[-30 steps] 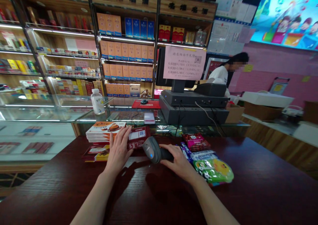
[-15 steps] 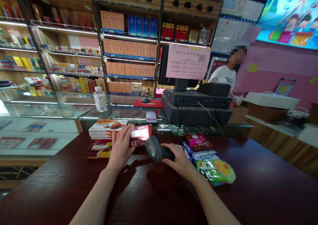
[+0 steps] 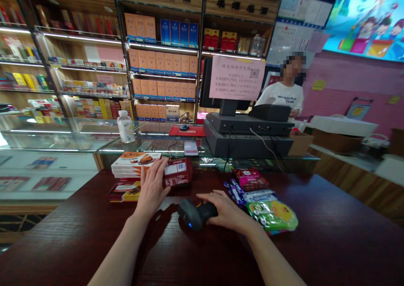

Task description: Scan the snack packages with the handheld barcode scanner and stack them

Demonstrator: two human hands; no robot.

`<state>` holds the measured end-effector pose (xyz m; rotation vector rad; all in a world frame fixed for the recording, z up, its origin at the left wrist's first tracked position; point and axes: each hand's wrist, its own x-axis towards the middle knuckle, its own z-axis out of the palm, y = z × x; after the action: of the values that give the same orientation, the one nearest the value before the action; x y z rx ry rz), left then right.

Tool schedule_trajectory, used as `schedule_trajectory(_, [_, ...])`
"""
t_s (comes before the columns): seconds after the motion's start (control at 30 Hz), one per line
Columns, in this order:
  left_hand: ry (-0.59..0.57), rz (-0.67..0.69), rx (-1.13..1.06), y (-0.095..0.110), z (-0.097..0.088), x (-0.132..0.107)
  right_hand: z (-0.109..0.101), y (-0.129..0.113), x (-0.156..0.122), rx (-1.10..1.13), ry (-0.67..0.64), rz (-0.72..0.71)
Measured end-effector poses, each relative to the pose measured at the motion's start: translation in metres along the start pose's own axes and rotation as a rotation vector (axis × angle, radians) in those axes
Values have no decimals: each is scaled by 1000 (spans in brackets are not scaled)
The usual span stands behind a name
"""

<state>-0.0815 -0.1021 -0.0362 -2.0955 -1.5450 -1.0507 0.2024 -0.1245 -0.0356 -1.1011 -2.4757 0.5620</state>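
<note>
Left hand [image 3: 152, 189] open, fingers spread and pointing up, fingertips [image 3: 160, 163] touching the near side of a dark red cardboard box with a white barcode label [image 3: 177, 172]. Box sits on a dark polished wood counter [image 3: 284, 244]. Just left of that hand: stack of orange-and-white chocolate boxes [image 3: 135, 165], with flat red-and-yellow chocolate packs [image 3: 123, 192] lying in front of it. Right hand [image 3: 229, 210] curled over the grip of a black handheld barcode scanner [image 3: 197, 214], which lies on its side on the counter, small blue light showing on the head. Just right of that hand: crimson snack bag [image 3: 251, 178], purple-and-silver stick packs [image 3: 243, 194], green plastic pouch with a yellow duck print [image 3: 273, 215]. Behind the wood counter: glass display counter [image 3: 72, 139] holding a clear plastic bottle [image 3: 125, 127], a phone [image 3: 191, 148], a black mouse on a red mat [image 3: 184, 128], and a dark grey till terminal [image 3: 246, 130]. Co-worker in a white T-shirt [image 3: 279, 96] stands behind the terminal.
</note>
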Motion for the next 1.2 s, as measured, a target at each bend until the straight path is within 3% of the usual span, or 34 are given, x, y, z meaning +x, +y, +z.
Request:
schedule_trajectory(0.33, [14, 24, -19, 6, -4, 1, 0, 10, -4, 80, -20, -10])
schedule_trajectory(0.43, [27, 55, -25, 8, -5, 3, -3, 10, -3, 173, 96, 3])
schedule_trajectory(0.6, [16, 118, -44, 15, -9, 4, 4, 11, 10, 405, 437, 117])
schedule_trajectory(0.7, [-6, 187, -65, 27, -13, 5, 9, 8, 19, 590, 573, 156])
schedule_trajectory(0.83, [-58, 274, -96, 43, -16, 6, 10, -1, 27, 905, 595, 109])
schedule_trajectory(0.97, [-59, 315, -141, 49, -14, 4, 7, -6, 27, 1049, 601, 116])
schedule_trajectory(1.07, [-10, 235, -186, 48, -9, 3, 6, -6, 25, 1101, 630, 152])
schedule_trajectory(1.2, [-15, -12, -332, 43, 0, 4, 7, -6, 26, 1113, 718, 178])
